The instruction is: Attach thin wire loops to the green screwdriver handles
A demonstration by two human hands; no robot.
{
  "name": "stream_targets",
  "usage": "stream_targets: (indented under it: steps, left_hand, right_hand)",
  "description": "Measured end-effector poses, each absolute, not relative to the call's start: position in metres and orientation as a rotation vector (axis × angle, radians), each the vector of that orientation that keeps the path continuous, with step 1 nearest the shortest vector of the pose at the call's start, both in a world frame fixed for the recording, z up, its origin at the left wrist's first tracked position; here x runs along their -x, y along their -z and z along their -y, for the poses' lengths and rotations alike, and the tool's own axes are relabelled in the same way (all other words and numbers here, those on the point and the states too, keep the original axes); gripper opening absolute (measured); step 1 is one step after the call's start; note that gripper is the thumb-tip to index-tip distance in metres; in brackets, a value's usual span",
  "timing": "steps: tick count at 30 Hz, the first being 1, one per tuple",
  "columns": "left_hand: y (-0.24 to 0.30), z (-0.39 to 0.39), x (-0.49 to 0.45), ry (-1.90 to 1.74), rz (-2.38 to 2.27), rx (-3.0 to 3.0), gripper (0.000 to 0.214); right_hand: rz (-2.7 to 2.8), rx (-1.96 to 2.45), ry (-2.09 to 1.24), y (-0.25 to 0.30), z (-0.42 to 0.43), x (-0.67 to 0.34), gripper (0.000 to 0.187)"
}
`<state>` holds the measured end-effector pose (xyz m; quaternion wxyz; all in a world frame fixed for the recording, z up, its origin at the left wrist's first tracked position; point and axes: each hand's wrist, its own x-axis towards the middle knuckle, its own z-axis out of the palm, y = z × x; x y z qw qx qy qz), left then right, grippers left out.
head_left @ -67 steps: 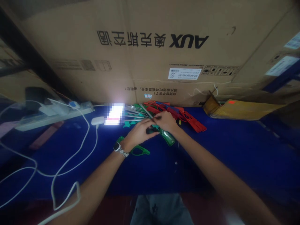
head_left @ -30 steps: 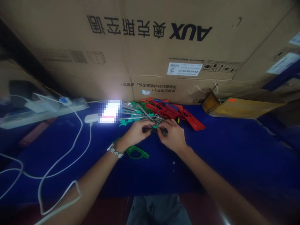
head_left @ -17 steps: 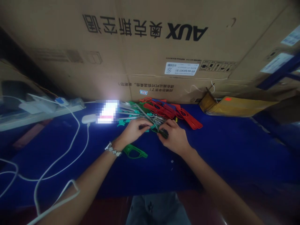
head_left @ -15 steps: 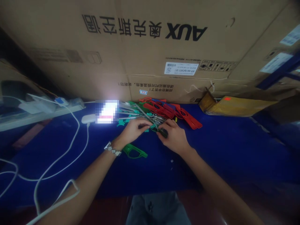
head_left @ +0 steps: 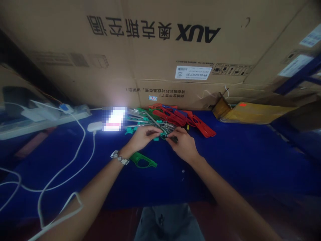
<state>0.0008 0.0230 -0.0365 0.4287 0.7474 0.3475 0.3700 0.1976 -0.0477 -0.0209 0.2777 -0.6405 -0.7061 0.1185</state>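
Thumb and fingers of my left hand [head_left: 143, 139] are closed in a pinch, at the near edge of a heap of thin metal rods [head_left: 137, 123]. Close beside it, my right hand [head_left: 184, 144] is also closed, its fingers curled on a dark green plastic piece that they mostly hide. Between the two sets of fingertips are small green and silvery bits, too small to make out. Several teal plastic parts [head_left: 129, 131] lie among the rods. A green plastic handle piece [head_left: 144, 161] with an oval opening rests just below my left wrist.
Red plastic handle pieces [head_left: 204, 127] are piled behind my right hand. A glowing, blurred-out screen [head_left: 115, 118] stands to the left, with a white device and cables [head_left: 82, 134] nearby. A large cardboard box [head_left: 150, 60] walls off the back. A yellow packet [head_left: 255, 113] lies at right.
My fingertips have shifted slightly, and less of the dark green piece shows under my right hand. Both hands stay at the same spot by the heap.
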Motion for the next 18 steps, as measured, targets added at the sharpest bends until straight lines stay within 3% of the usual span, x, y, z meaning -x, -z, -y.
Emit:
stream_targets:
  steps: [12, 18]
  left_hand:
    - [0.0314, -0.0253, 0.0034, -0.945, -0.847, -1.855, 0.016]
    - [0.0305, -0.0231, 0.0018, -0.936, -0.834, -1.882, 0.015]
  right_hand:
    - [1.792, 1.657, -0.493, 0.0201, 0.0447, -0.2045, 0.005]
    - [1.801, 1.681, -0.427, 0.0174, 0.0455, -0.204, 0.006]
